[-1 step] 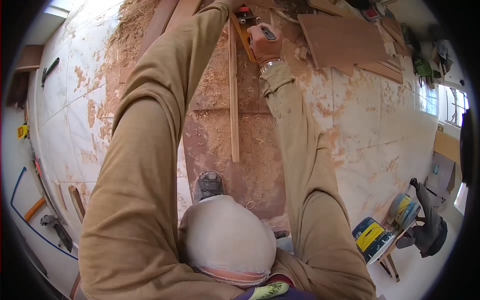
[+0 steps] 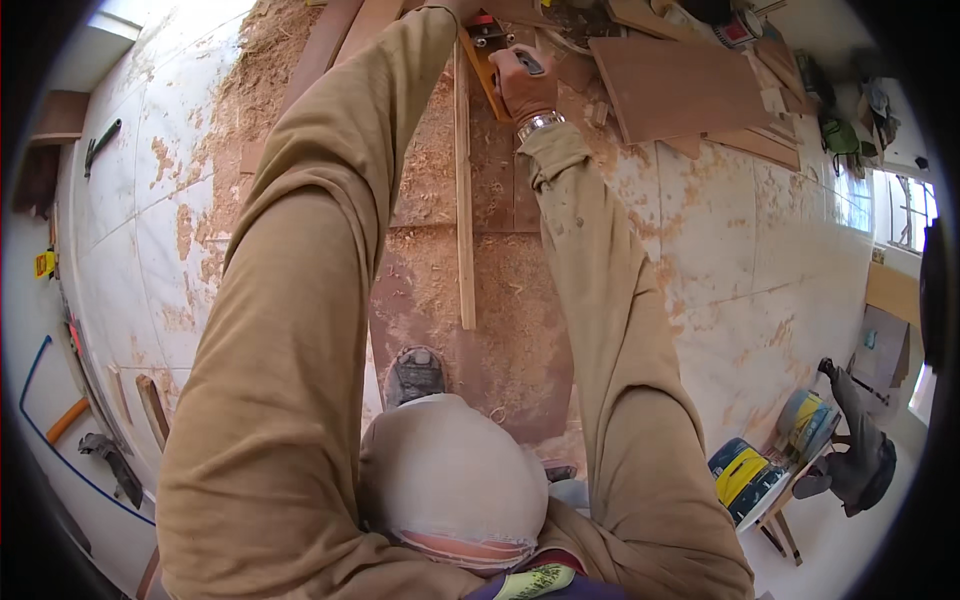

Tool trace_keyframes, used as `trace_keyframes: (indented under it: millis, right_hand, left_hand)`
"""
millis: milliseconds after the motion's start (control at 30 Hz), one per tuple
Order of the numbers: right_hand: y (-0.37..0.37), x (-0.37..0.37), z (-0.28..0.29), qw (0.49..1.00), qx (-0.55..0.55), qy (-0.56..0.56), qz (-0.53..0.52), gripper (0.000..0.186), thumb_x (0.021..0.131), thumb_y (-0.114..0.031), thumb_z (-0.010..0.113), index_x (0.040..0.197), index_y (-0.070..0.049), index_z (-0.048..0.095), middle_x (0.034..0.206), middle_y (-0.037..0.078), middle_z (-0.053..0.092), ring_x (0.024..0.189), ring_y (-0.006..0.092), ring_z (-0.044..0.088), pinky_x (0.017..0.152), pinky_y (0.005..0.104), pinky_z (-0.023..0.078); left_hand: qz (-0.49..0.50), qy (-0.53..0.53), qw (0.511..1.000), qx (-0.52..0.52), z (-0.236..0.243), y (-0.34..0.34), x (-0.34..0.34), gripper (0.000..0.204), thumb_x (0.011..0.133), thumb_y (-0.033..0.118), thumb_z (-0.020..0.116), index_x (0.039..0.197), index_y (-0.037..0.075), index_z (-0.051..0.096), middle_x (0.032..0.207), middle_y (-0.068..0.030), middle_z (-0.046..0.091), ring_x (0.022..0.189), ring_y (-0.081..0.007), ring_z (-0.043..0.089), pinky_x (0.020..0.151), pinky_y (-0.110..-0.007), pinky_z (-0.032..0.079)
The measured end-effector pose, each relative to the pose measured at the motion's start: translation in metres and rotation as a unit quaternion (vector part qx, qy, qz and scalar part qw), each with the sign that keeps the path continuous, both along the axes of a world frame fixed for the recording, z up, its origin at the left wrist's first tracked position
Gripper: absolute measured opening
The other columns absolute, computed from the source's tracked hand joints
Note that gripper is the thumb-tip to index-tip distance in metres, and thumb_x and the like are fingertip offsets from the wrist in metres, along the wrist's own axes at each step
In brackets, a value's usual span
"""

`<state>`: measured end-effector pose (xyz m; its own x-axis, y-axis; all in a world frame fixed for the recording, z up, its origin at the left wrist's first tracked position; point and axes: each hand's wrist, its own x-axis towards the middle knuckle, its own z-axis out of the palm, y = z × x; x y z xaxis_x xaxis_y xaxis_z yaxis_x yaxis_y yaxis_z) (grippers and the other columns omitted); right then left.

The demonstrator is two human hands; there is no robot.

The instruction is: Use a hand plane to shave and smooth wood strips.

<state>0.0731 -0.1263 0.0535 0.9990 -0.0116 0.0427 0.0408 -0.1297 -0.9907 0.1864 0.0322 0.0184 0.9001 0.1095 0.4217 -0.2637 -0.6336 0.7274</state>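
Note:
My right hand [image 2: 527,82], with a metal watch at the wrist, is closed round the dark handle [image 2: 530,64] of what looks like a hand plane. The plane has an orange body [image 2: 484,72] and a red front with silver fittings. My left hand [image 2: 458,8] is cut off by the top edge near the plane's front, and its fingers are hidden. Beneath and beside the plane, a long narrow wooden strip [image 2: 465,220] runs toward me over a brown board [image 2: 420,300] strewn with shavings.
My shoe [image 2: 416,373] and pale-clad knee [image 2: 450,480] are below the strip. Brown panels [image 2: 675,85] lie at far right. Shavings [image 2: 265,60] heap at far left. Paint buckets [image 2: 745,475] stand at near right. A dark-handled tool [image 2: 102,145] lies on the left floor.
The view has shifted slightly. My right hand keeps its hold on the plane's handle, and its watch shows a little more. No other clear movement is seen.

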Motion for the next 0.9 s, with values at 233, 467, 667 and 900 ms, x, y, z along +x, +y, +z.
trace_keyframes:
  millis: [233,467,667,900]
  right_hand:
    - [-0.063,-0.204,-0.038,0.996,-0.039,-0.025,0.073,0.023,0.089,-0.014,0.067,0.071,-0.001,0.06,0.059,0.002,0.054,0.054,0.0112,0.052,0.051,0.0293,0.04]
    - [-0.1,-0.413,0.023,0.992,-0.067,0.016,0.107,0.016,0.083,-0.005,0.068,0.07,-0.002,0.058,0.064,0.014,0.054,0.055,0.0312,0.056,0.053,0.0399,0.046]
    - [-0.024,-0.16,-0.01,0.993,-0.094,-0.063,0.033,0.025,0.087,-0.018,0.064,0.069,-0.002,0.058,0.055,0.01,0.055,0.047,0.015,0.051,0.047,0.0342,0.041]
    - [-0.042,-0.21,-0.021,0.997,-0.028,-0.031,0.067,0.021,0.089,-0.014,0.065,0.073,-0.001,0.059,0.056,0.005,0.053,0.053,0.0112,0.051,0.049,0.0331,0.041]
  left_hand:
    - [-0.035,0.031,0.997,-0.065,-0.02,-0.041,-0.173,0.024,0.092,0.011,0.054,0.096,0.009,0.077,0.076,-0.0089,0.072,0.066,-0.0167,0.067,0.057,-0.032,0.053]
    - [-0.07,0.106,0.98,-0.154,-0.003,-0.093,-0.409,0.014,0.08,0.002,0.058,0.08,0.007,0.071,0.073,-0.0106,0.063,0.069,-0.0265,0.063,0.064,-0.037,0.05]
    - [-0.025,-0.005,0.995,-0.101,0.0,-0.029,-0.139,0.023,0.09,0.015,0.052,0.09,0.007,0.073,0.086,-0.0217,0.071,0.085,-0.0384,0.071,0.077,-0.044,0.054]
    - [-0.027,0.046,0.993,-0.104,-0.031,-0.034,-0.175,0.024,0.089,0.013,0.051,0.09,0.006,0.074,0.073,-0.0193,0.067,0.067,-0.028,0.066,0.065,-0.04,0.053]
